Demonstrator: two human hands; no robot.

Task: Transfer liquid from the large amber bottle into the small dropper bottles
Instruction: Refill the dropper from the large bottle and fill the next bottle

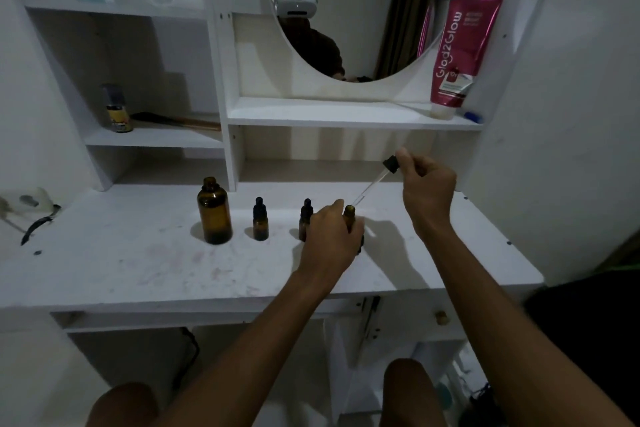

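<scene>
The large amber bottle (214,211) stands uncapped on the white desk (138,263), left of centre. To its right stand two small amber dropper bottles with black caps, one (260,219) free, the other (305,217) partly behind my left hand. My left hand (332,236) grips an open small amber bottle (349,215) on the desk. My right hand (427,189) pinches the black bulb of a glass dropper (375,182). The dropper slants down-left, its tip just above the open bottle's mouth.
White shelves rise behind the desk, with a round mirror (363,10), a pink tube (460,52) on the right shelf and a small can (117,109) on the left shelf. A socket with cable (34,208) lies at the desk's left end. My knees show below.
</scene>
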